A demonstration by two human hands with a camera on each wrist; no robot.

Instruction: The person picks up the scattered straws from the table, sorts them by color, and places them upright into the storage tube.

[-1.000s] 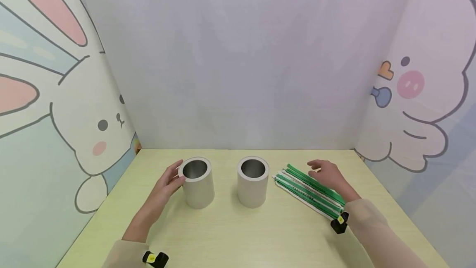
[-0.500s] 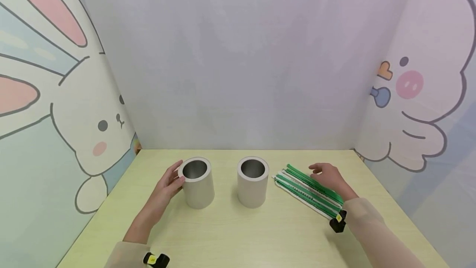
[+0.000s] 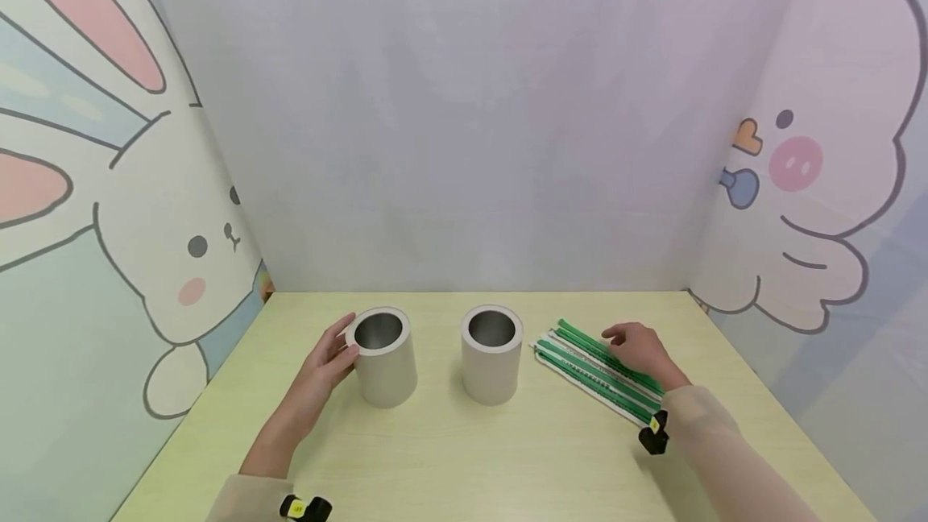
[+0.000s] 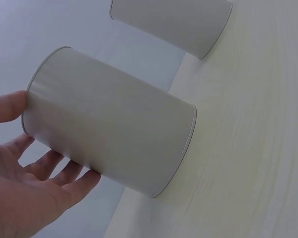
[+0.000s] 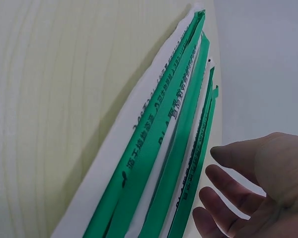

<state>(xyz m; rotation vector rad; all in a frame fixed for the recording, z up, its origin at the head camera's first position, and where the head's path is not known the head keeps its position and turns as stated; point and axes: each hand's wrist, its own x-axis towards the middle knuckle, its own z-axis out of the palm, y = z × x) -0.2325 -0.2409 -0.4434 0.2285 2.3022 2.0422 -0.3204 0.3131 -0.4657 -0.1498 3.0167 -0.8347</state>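
The left hand [image 3: 319,373] holds the left can [image 3: 387,377] lightly at its outer side. In the left wrist view, the thumb touches near the rim, and the fingers, somewhat bent, rest with their tips along the wall. This can stands upright on the table [image 3: 464,466], and its top is open, with a dark grey inside.

The right can [image 3: 491,373], of the same pale colour and same shape, stands upright near it, with a gap between the two.

To the right of this can lie the strips [image 3: 596,379], long and thin, green and white, side by side in a slanting bundle. They carry dark print (too small for me to read). The right hand [image 3: 638,347] is over the far edge of the bundle; its fingers are loosely bent, with space between them and the thumb. Whether it touches the strips, I cannot tell.

Both sleeves are beige, and at each cuff is a black device [image 3: 655,433]. Behind the table hangs a pale cloth [image 3: 464,127].
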